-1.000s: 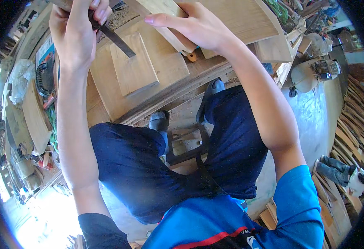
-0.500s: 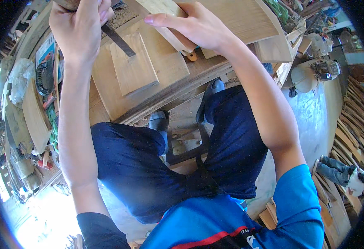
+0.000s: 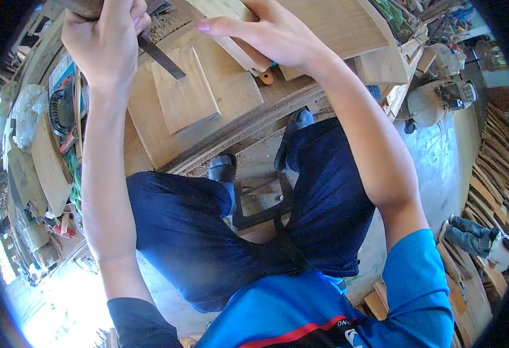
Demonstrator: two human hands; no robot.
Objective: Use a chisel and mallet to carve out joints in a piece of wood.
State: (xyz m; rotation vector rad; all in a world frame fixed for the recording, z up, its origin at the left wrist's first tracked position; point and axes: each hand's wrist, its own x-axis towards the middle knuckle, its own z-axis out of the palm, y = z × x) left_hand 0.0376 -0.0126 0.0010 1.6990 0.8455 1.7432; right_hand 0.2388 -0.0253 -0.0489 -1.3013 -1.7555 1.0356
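At the bench (image 3: pixel 294 88), in the head view, we see the left hand (image 3: pixel 105 52) closed in a fist, apparently around the dark metal strip (image 3: pixel 163 60), leaving its end free over the small board (image 3: pixel 186 98), which lies on the larger board (image 3: pixel 238 95), perhaps for support. The right hand (image 3: pixel 278 35), thumb spread, lies across the wooden piece (image 3: pixel 222 14), probably steadying it; with fingers hidden, we cannot tell how tightly.

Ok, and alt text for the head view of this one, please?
A person's right hand holds a length of pale wood, thumb on top; the left hand curls beside a flat, dark metal strip, its grip partly hidden. The strip reaches over a small wooden board lying on a larger one.
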